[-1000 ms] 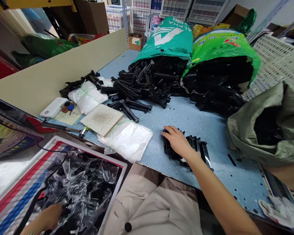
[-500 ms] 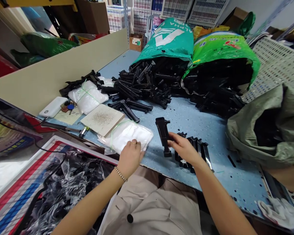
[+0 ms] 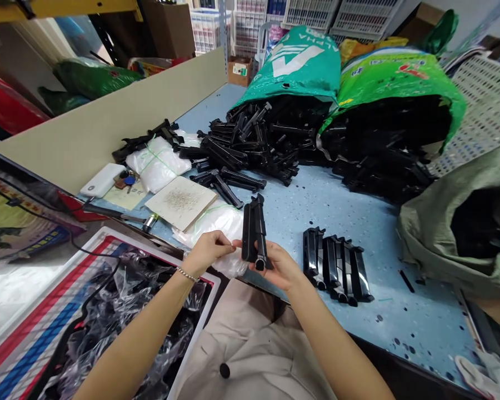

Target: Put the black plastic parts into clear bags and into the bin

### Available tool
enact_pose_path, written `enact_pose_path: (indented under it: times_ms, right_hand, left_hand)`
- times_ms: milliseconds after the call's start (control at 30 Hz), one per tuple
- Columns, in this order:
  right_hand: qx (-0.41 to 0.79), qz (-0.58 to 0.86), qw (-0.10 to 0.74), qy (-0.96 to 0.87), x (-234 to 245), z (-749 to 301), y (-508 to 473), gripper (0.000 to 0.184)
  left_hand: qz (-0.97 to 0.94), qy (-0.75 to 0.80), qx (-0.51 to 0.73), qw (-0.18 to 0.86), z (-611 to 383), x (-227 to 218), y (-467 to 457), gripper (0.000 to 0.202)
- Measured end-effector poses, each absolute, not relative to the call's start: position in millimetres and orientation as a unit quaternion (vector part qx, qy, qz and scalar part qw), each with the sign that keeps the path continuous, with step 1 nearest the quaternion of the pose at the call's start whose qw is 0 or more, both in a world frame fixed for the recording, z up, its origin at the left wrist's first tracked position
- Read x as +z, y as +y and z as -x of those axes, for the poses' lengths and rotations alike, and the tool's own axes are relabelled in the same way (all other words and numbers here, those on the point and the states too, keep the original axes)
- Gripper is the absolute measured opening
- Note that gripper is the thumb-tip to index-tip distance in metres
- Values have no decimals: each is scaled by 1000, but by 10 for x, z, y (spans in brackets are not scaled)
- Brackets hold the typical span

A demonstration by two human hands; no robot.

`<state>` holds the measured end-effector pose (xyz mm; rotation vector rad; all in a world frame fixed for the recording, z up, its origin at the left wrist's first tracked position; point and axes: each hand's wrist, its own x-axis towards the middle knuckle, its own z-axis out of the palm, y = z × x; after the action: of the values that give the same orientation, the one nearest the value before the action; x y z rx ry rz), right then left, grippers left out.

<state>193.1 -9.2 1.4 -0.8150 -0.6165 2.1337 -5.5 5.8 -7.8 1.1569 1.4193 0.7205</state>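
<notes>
Green bag (image 3: 395, 80) bhd blk pcs (image 3: 385, 175)

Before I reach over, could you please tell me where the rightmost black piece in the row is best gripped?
I would pinch the black piece across the middle of its length, coming from above and its right: it lies long and slim, with its ends pointing away from and toward you, and neighbouring pieces crowd only its left side.

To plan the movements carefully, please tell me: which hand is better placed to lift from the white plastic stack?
Probably the left hand: it is close to the white plastic stack, though whether it pinches anything is unclear. The right hand holds a black piece.
</notes>
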Motion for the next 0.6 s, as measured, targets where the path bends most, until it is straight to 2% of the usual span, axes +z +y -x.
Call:
enact_pose_path:
  times_ms: [133, 600]
  right_hand:
    - [819, 337, 392, -247, -30, -1881, -16, 27]
    - [803, 387, 373, -257, -99, -1934, -114, 34]
  left_hand:
    - [-525, 626, 296, 495, 14, -117, 50, 26]
    - [-463, 572, 435, 519, 42, -22, 15, 24]
